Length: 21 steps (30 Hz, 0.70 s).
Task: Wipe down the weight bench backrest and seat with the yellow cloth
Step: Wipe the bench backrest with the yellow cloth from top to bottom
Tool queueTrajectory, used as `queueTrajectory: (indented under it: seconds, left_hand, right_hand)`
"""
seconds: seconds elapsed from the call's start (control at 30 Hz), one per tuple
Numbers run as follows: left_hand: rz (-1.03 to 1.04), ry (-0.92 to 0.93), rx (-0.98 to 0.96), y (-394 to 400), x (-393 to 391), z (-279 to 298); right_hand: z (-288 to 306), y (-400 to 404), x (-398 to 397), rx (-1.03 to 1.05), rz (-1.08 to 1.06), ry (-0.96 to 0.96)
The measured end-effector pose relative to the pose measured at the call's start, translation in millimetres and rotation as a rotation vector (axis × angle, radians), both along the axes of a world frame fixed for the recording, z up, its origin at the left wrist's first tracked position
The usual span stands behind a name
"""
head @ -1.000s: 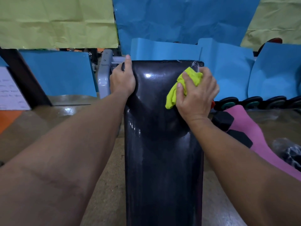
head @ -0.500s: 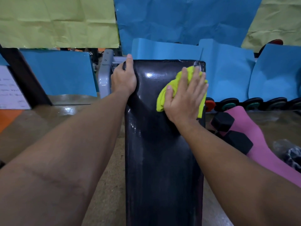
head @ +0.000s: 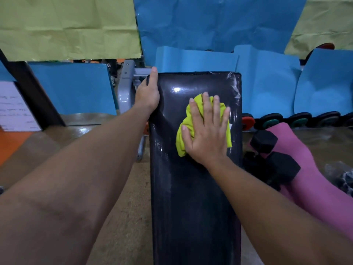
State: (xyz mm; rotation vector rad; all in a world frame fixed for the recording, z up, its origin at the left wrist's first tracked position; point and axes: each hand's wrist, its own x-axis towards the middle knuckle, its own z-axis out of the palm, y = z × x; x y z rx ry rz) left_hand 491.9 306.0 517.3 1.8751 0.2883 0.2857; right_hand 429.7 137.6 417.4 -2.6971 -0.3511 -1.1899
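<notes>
While my right hand (head: 207,134) lies flat with its fingers spread and pressed down on the yellow cloth (head: 184,129), the cloth sits bunched on the black backrest (head: 193,197) of the weight bench, toward the far end of the pad and a little to its right side. Palm and fingers cover most of the cloth; crumpled folds stick out past my thumb toward the pad's middle, and a strip shows beyond my little finger near the pad's right edge. I am not pinching it, only pinning it against the vinyl.

My left hand (head: 148,94) is wrapped around the backrest's far left corner, thumb lying along the top surface and the other fingers curled out of sight over the side, so it is closed on the pad's edge. Just beside that corner stands the grey metal frame (head: 126,88).

On the pad's surface, glare and faint streaks show, and a scuffed, peeling patch marks the far right corner.

To the right of the backrest, on the floor, lie black hex dumbbells (head: 275,159) touching a pink mat (head: 313,173). Beyond the backrest's far end hang blue sheets (head: 210,25) and yellow-green sheets (head: 66,25), with a row of weight plates (head: 298,120) low at the right.
</notes>
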Motion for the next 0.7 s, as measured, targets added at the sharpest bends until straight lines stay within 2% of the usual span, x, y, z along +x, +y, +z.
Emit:
queueTrajectory:
  seconds: [0.1, 0.2, 0.37, 0.57, 0.7]
  left_hand:
    - [-0.008, -0.035, -0.037, -1, -2, -5]
    - [-0.003, -0.073, -0.042, -1, 0, -9]
    - [-0.004, -0.078, -0.043, -1, -2, -9]
    - [-0.004, -0.072, -0.054, 0, -4, -12]
    - [0.015, -0.061, -0.067, 0, -3, -16]
  right_hand:
    - [7, -21, 13, 0.143, -0.091, -0.016]
    - [26, -8, 25, 0.276, -0.173, 0.001]
    - [15, 2, 17, 0.077, -0.034, -0.009]
    - [31, 11, 27, 0.332, -0.19, 0.007]
    - [20, 16, 22, 0.256, -0.135, -0.009]
